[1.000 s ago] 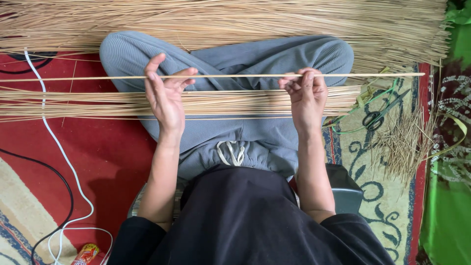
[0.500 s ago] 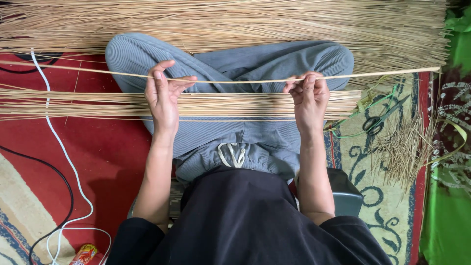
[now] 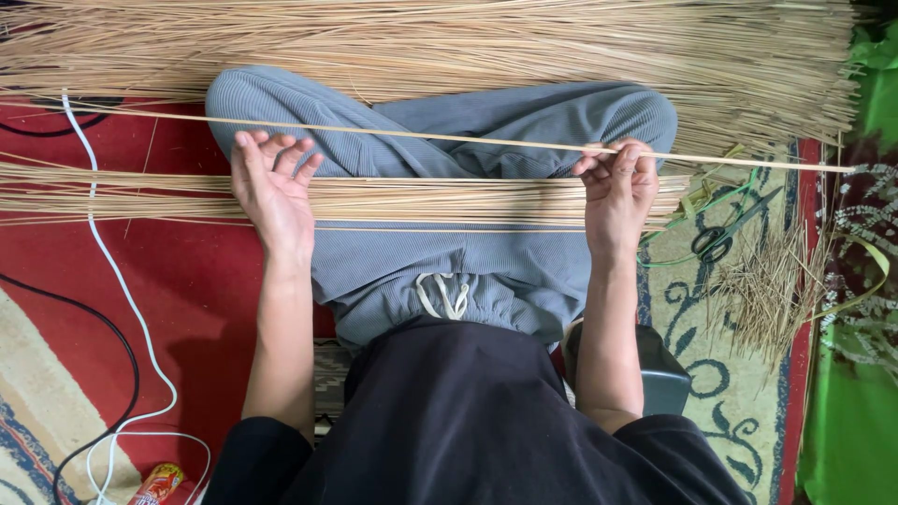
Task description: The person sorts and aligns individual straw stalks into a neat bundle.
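Right hand (image 3: pixel 617 187): pinching thin reed stick (image 3: pixel 449 137) | left hand (image 3: pixel 271 187): open, fingers spread, just below stick | reed bundle (image 3: pixel 421 198): across lap

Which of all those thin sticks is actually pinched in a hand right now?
The single long stick slanting above the knees. The right hand pinches it; the left hand is open. The lap bundle lies loose.
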